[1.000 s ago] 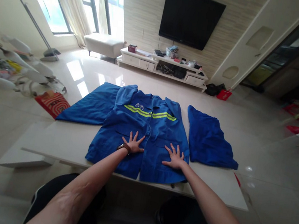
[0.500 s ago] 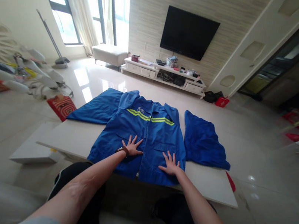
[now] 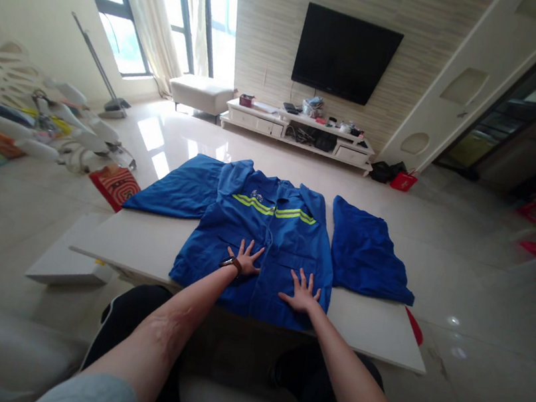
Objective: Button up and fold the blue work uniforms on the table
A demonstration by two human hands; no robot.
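A blue jacket (image 3: 271, 228) with yellow-green stripes across its chest lies front up on a low white table (image 3: 141, 240), collar away from me. My left hand (image 3: 248, 260), with a watch at the wrist, rests on the jacket's lower front, left of the closure, fingers spread. On the other side of the closure my right hand (image 3: 302, 293) lies with fingers spread too. Another blue cloth (image 3: 179, 186) is partly beside and under the left sleeve. A darker blue cloth (image 3: 368, 253) lies to the right of the jacket.
A red patterned bag (image 3: 116, 185) stands behind the table's left end, with a white box (image 3: 65, 258) nearer on the floor. Beyond are a low TV cabinet (image 3: 259, 122), a pale bench (image 3: 201, 93) and a red bag (image 3: 404, 180).
My left hand has shifted slightly right, with the jacket's lower left edge drawn inward. My right hand has moved slightly left. The camera view has shifted a little.
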